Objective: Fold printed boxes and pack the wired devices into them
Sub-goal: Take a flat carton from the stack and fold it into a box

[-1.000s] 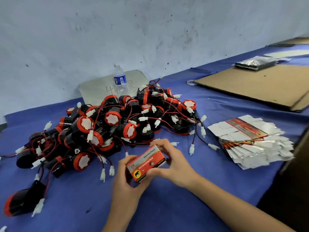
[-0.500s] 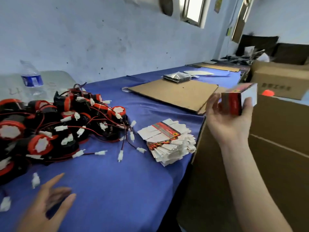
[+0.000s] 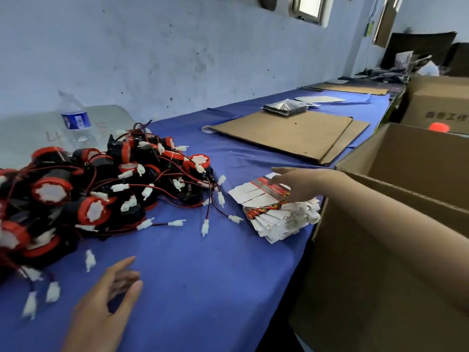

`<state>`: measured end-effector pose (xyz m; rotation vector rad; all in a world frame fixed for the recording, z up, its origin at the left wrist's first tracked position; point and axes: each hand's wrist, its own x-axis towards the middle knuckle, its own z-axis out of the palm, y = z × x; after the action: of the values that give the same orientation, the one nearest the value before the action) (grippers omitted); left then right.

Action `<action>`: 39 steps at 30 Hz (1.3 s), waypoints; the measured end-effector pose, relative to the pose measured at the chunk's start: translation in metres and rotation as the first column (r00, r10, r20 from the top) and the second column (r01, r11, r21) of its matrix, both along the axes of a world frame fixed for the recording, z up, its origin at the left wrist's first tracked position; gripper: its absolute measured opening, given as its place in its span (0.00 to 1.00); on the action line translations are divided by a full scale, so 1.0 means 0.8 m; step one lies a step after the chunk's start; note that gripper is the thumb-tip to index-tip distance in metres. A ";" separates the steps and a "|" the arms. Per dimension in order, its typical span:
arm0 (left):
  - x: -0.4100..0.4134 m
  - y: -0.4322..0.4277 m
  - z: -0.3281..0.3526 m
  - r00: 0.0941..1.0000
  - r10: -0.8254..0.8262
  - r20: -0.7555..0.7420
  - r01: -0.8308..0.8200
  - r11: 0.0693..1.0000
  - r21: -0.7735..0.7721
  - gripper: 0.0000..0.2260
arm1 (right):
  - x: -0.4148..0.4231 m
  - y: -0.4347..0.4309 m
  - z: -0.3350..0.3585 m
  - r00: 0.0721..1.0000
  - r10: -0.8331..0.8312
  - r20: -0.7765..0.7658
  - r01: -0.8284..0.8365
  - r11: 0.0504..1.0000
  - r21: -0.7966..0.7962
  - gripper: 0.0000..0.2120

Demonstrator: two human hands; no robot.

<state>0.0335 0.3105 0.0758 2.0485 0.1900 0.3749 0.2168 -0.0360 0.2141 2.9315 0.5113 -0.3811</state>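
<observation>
Two hands are in view over the blue-covered table [image 3: 193,280], and neither holds anything. The right hand [image 3: 295,186] reaches in from the right, its forearm crossing the near wall of a large open carton [image 3: 375,262] that stands against the table's right edge. Its fingers are stretched out almost straight and lie on top of the stack of flat printed boxes [image 3: 276,217] — the grip is open, touching the top red-and-white blank without curling round it. That stack sits fanned and untidy near the table's right edge, just beside the carton. The left hand [image 3: 101,316] hovers low over the near part of the table, palm turned inward, fingers loose and spread. Its grip is open too, and it touches nothing that I can make out.

Left of the stack, the pile of wired devices [image 3: 101,189] spreads across the left half of the table. They have black bodies with red rims and white faces, and red and black leads ending in white plugs, and some plugs trail out close to the stack. Behind the pile a water bottle [image 3: 75,120] stands upright near the wall. Farther along lie brown cardboard sheets [image 3: 286,135], with a roll of tape [image 3: 208,128] at their left corner and a black packet [image 3: 284,107] beyond them. A second carton [image 3: 439,102] stands behind the first.
</observation>
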 end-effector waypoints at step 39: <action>-0.015 -0.007 0.033 0.960 -0.009 0.279 0.099 0.946 -0.308 0.62 | -0.082 0.164 0.013 0.791 0.556 -0.255 -0.288 0.707 0.646 0.47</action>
<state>0.0217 0.3047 0.1018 1.6583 0.0210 0.5515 0.1508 0.0953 0.2247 3.0876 1.6265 -0.9766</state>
